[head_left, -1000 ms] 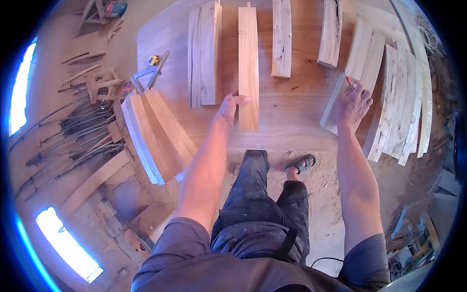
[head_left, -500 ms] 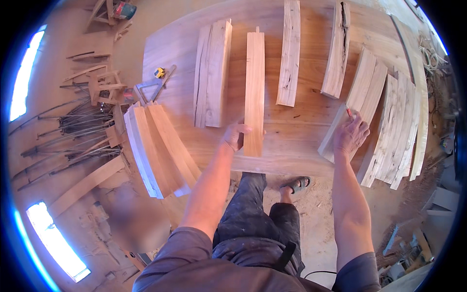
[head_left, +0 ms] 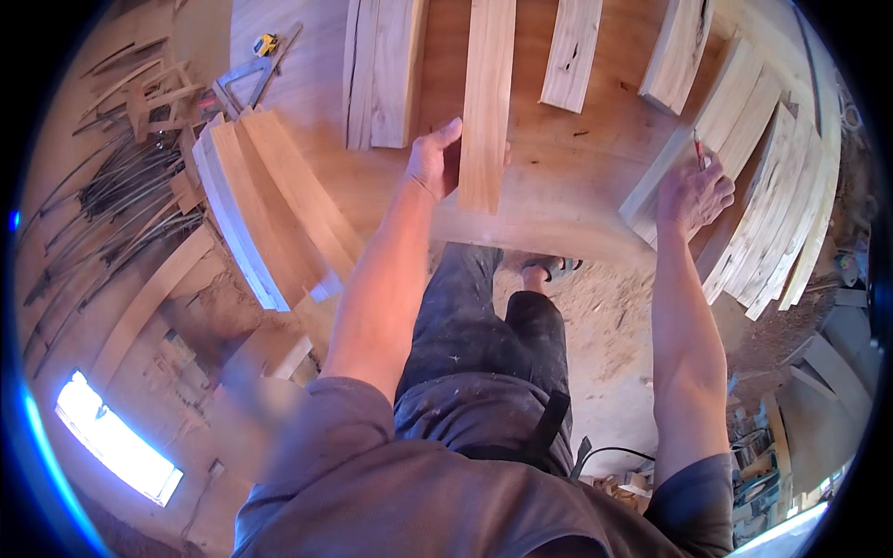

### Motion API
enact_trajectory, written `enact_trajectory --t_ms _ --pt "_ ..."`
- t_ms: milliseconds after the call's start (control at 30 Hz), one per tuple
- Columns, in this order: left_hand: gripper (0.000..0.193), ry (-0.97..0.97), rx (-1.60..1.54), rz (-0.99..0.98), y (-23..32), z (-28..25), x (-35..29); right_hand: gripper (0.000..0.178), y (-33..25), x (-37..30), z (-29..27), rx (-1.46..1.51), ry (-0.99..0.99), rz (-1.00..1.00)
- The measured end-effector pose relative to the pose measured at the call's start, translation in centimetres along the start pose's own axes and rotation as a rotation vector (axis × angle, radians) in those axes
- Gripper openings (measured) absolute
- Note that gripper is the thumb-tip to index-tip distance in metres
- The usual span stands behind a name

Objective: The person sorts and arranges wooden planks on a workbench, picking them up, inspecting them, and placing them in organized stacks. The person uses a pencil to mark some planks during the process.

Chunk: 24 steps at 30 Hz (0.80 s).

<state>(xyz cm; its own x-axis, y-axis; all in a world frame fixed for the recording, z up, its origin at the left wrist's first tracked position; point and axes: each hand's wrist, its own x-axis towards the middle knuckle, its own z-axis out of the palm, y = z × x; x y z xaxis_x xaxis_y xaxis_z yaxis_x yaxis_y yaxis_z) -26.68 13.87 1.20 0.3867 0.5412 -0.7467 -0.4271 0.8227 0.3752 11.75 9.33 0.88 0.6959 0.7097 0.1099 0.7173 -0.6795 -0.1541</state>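
Observation:
My left hand [head_left: 435, 162] grips a pale wooden board [head_left: 486, 112] near its near end. The thumb lies along the board's left edge, and fingertips show past its right edge. This board points away from me over the wooden tabletop [head_left: 549, 177]. In my closed right hand [head_left: 693, 199] is a slim red pencil or marker [head_left: 699, 154], its tip pointing up and away. That hand is over the near part of a pair of thick pale timbers [head_left: 730, 102] at the right; whether it touches them I cannot tell.
Several boards [head_left: 767, 200] stand side by side at the table's right edge. More timbers [head_left: 391, 74] lie beyond my left hand, with a board stack [head_left: 246, 209] at the left edge. A yellow tape measure [head_left: 265, 45] and a square [head_left: 249, 82] lie at the far left.
The view has tilted toward my body, so the table and boards sit higher in the picture. My left hand still holds the board, and my right hand keeps the red pencil or marker.

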Motion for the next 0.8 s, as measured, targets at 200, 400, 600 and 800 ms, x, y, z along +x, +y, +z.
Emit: enact_trajectory --t_ms 200,400,600,800 --pt "0.085 0.475 0.899 0.373 -0.4 2.9 -1.0 0.037 0.4 0.0 0.1 0.005 -0.011 0.017" --pt "0.088 0.945 1.557 0.728 -6.8 5.2 -0.9 0.036 0.5 0.0 0.6 -0.015 0.019 -0.013" --pt "0.091 0.895 1.411 0.560 -11.5 2.5 -6.2 0.036 0.4 -0.2 0.4 -0.049 0.030 -0.057" --pt "0.100 0.870 1.522 0.593 -11.7 3.2 -6.7 0.032 0.6 0.0 0.2 -0.084 0.003 -0.008"
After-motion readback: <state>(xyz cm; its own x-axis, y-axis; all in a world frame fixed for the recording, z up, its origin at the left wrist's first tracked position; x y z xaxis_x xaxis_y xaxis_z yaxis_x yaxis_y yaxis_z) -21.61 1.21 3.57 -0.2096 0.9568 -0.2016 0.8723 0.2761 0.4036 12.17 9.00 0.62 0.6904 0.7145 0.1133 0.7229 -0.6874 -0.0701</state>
